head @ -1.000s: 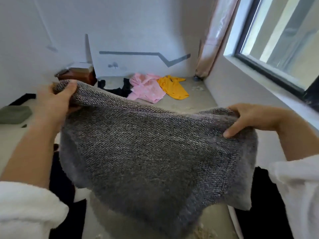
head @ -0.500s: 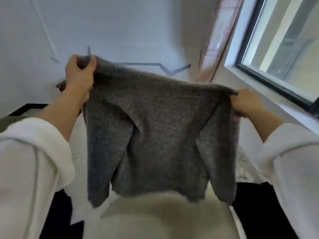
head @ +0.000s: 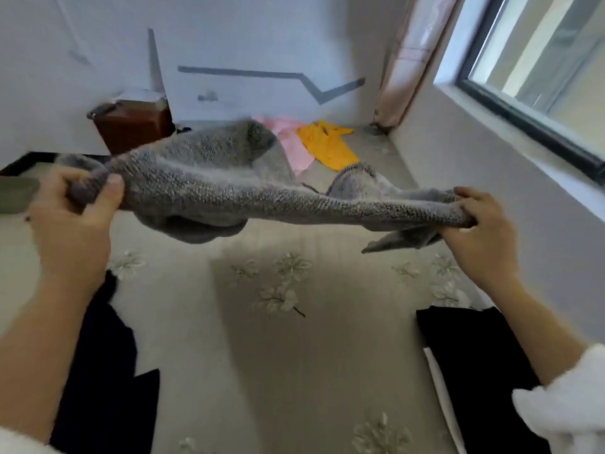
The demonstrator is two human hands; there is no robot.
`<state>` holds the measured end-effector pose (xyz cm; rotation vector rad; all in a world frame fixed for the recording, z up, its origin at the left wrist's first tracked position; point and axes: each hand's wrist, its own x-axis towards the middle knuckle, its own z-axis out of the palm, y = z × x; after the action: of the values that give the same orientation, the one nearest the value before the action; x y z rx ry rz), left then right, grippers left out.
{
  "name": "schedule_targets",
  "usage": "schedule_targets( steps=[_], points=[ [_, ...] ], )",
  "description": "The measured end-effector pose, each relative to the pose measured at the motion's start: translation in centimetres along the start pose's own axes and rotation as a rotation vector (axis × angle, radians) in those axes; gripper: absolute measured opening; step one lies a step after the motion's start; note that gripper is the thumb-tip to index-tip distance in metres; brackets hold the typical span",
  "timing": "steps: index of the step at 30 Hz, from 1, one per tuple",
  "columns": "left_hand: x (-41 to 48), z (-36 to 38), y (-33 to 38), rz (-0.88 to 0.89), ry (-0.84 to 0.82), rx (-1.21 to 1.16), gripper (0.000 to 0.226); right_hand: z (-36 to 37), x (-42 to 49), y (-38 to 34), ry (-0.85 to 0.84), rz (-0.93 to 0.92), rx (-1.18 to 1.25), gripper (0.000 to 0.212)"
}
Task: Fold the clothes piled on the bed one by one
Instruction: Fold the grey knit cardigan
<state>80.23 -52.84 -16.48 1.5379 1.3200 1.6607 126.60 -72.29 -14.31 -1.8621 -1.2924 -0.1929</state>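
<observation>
Here the grey sweater [head: 229, 188] is held in the air above the bed [head: 278, 339], pulled out flat with its long axis running left to right and its far edge billowing toward the wall. The left hand [head: 75, 217] grips one bunched end with curled fingers and the thumb on top, and the right hand [head: 474, 224] grips the other end the same way. Below is a pale flowered sheet with dark clothes [head: 474, 371] at both sides, a pink garment [head: 288, 139] and a yellow garment [head: 327, 142] at the far end, and a window [head: 540, 60] on the right.
</observation>
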Motion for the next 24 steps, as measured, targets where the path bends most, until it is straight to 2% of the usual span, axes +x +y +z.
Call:
schedule_targets(
  steps=[3,6,9,11,13,15,18,21,24],
  points=[
    [-11.2,-1.6,-4.3,-0.138,-0.136,0.078,0.030,2.8,-6.9,3.7,-0.178,0.083,-0.008,0.015],
    [-20.1,-1.9,-9.2,-0.386,-0.393,0.263,0.034,6.2,-14.2,7.6,-0.448,0.264,-0.104,0.018],
    [-26.7,-1.8,-12.8,-0.753,-0.849,0.483,0.037,9.2,-21.0,10.7,-0.956,0.423,-0.387,0.026],
    [-29.5,-1.5,-14.9,-0.957,-1.154,0.577,0.026,10.6,-25.1,12.0,-1.280,0.494,-0.476,0.027],
    [-31.2,-1.1,-16.3,-1.060,-1.316,0.657,0.012,11.8,-27.5,11.9,-1.416,0.549,-0.514,0.022],
    [-31.7,-0.3,-17.8,-1.029,-1.225,0.703,0.010,13.4,-28.5,11.4,-1.390,0.587,-0.477,0.015],
    [-31.6,1.4,-19.9,-0.825,-0.920,0.775,0.019,16.6,-28.4,10.6,-1.267,0.637,-0.321,0.015],
    [-31.4,3.0,-21.9,-0.756,-0.776,0.731,0.060,20.2,-27.8,10.4,-1.137,0.534,-0.309,0.049],
    [-31.1,5.3,-23.5,-0.761,-0.808,0.699,0.091,23.7,-27.2,9.8,-1.028,0.267,-0.387,0.062]
  ],
)
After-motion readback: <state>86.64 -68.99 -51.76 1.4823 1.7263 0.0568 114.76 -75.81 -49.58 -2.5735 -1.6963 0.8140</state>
